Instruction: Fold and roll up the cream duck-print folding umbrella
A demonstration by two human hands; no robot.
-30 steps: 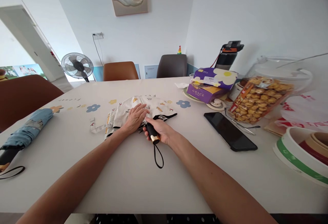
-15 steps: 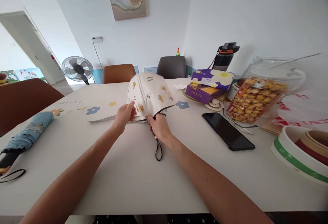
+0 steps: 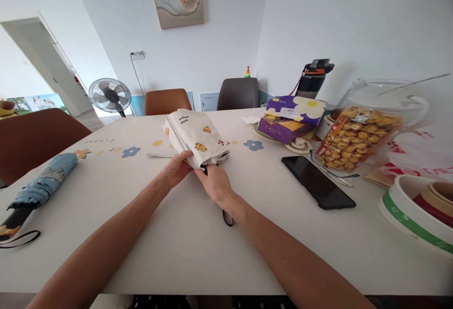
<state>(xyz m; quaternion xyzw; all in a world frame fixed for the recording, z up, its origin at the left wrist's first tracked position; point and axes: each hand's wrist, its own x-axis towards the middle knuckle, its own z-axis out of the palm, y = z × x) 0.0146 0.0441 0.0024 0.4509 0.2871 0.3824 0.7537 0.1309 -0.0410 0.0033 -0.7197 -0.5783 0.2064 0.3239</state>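
Observation:
A white umbrella (image 3: 193, 132) with a yellow duck print lies in front of me, its canopy collapsed into loose folds and pointing away. My left hand (image 3: 177, 169) is closed on the near left edge of the canopy fabric. At the canopy's near end my right hand (image 3: 217, 184) wraps round the umbrella's handle, which it mostly hides. A black wrist strap (image 3: 228, 218) hangs out below that hand onto the table. To the far left rests a blue umbrella (image 3: 47, 179), folded, with a dark handle.
On the white table (image 3: 170, 252) at right lie a black phone (image 3: 318, 181), glasses (image 3: 332, 172) and purple boxes (image 3: 279, 127). Behind them stand a cookie jar (image 3: 361, 134) and a bottle (image 3: 311, 80). Tape rolls (image 3: 399, 205) sit at the right edge. Chairs (image 3: 237, 94) line the far side.
The canopy has gone from a puffed dome to flatter gathered folds, swinging left. My left hand has moved right and down onto the fabric, close to the right hand.

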